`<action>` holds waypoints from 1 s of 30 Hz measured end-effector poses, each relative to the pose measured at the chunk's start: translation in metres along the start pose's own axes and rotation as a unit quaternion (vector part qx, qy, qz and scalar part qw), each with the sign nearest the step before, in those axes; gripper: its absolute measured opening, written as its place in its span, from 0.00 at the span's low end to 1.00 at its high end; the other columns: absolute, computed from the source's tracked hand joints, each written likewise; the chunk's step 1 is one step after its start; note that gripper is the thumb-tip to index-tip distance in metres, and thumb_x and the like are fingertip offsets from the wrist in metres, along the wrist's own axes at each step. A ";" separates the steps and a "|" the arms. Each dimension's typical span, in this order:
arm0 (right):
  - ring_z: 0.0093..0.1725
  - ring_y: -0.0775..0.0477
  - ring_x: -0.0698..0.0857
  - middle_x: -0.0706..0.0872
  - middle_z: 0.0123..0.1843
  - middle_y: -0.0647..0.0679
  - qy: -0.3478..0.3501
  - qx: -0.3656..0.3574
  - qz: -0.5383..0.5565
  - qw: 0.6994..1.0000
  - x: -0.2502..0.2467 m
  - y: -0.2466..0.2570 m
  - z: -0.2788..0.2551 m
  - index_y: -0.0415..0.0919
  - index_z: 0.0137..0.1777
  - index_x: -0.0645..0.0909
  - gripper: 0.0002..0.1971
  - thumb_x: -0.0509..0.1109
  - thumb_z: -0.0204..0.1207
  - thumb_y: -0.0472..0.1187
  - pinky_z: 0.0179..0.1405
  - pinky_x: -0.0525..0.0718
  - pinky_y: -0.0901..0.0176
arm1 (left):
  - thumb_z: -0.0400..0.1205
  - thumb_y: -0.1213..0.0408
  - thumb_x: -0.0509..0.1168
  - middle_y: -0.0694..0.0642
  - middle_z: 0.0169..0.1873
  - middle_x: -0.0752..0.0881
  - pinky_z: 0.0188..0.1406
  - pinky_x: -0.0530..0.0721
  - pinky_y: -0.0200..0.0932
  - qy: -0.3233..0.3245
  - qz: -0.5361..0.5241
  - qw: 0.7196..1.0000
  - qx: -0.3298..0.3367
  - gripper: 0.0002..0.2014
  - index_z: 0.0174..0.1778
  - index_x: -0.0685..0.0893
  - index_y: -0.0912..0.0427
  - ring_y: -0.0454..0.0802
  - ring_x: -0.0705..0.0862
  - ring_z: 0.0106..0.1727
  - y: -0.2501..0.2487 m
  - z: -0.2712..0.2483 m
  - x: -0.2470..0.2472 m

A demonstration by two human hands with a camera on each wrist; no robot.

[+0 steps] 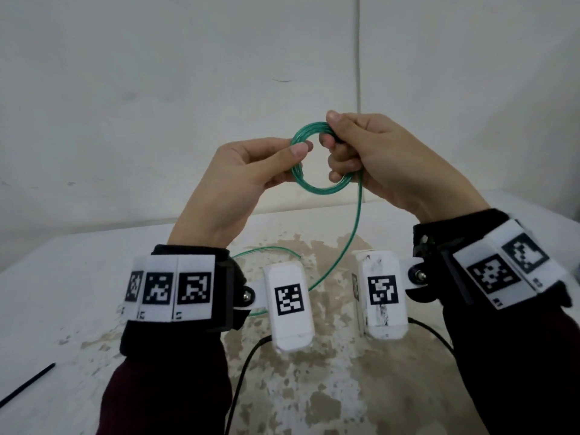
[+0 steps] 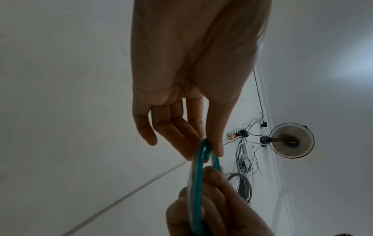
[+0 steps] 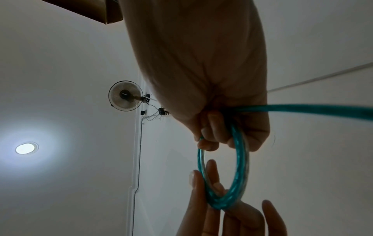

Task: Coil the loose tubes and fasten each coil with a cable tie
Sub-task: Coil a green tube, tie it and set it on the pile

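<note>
Green tube (image 1: 317, 158) wound into a small upright ring above the table (image 1: 62, 277), open face toward the head camera, loose tail (image 1: 351, 240) trailing down. Pinched by left hand (image 1: 251, 171), clenched in right hand (image 1: 376, 158). Mid-coiling, probably; next, remaining tail wound on, then black cable tie (image 1: 26, 386).

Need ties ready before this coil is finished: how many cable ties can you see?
1: a black cable tie lies on the table at the lower left edge of the head view. Others may be out of frame.
</note>
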State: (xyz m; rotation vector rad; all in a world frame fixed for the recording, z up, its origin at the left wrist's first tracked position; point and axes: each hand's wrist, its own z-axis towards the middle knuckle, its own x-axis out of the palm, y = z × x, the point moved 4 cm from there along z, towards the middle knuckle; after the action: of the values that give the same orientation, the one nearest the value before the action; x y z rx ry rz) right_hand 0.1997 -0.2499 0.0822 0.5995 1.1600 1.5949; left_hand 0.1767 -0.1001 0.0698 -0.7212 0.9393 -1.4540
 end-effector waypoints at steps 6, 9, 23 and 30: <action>0.24 0.54 0.64 0.65 0.23 0.56 0.073 0.000 -0.098 0.992 0.009 -0.002 -0.005 0.40 0.36 0.73 0.18 0.53 0.88 0.45 0.30 0.73 0.66 | 0.80 0.51 0.59 0.52 0.30 0.81 0.47 0.83 0.44 0.120 0.017 0.989 -0.089 0.15 0.39 0.79 0.61 0.50 0.81 0.35 0.005 -0.004 0.006; 0.24 0.53 0.67 0.68 0.22 0.55 0.041 -0.001 -0.065 0.997 0.016 -0.004 0.000 0.38 0.36 0.75 0.18 0.52 0.87 0.40 0.31 0.72 0.64 | 0.88 0.63 0.52 0.53 0.27 0.74 0.37 0.78 0.38 0.086 -0.048 0.993 -0.064 0.16 0.36 0.73 0.62 0.47 0.74 0.28 0.002 -0.001 0.009; 0.25 0.51 0.70 0.67 0.24 0.51 0.046 -0.004 0.056 0.997 0.014 0.002 -0.001 0.37 0.39 0.76 0.19 0.51 0.88 0.42 0.34 0.78 0.64 | 0.89 0.63 0.50 0.50 0.25 0.65 0.37 0.67 0.39 0.062 -0.132 0.989 -0.040 0.17 0.34 0.72 0.61 0.44 0.65 0.24 -0.005 0.001 0.009; 0.25 0.52 0.66 0.65 0.24 0.52 0.063 -0.011 0.034 0.997 0.018 -0.001 -0.001 0.37 0.40 0.77 0.19 0.51 0.88 0.42 0.33 0.77 0.64 | 0.89 0.62 0.49 0.49 0.25 0.69 0.26 0.61 0.33 0.051 -0.116 0.991 -0.030 0.18 0.33 0.70 0.60 0.42 0.61 0.23 -0.004 0.002 0.006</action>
State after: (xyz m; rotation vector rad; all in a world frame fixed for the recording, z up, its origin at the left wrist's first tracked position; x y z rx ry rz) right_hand 0.1931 -0.2339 0.0783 0.5356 1.2234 1.7213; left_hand 0.1754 -0.1065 0.0739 -0.8287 1.0055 -1.6860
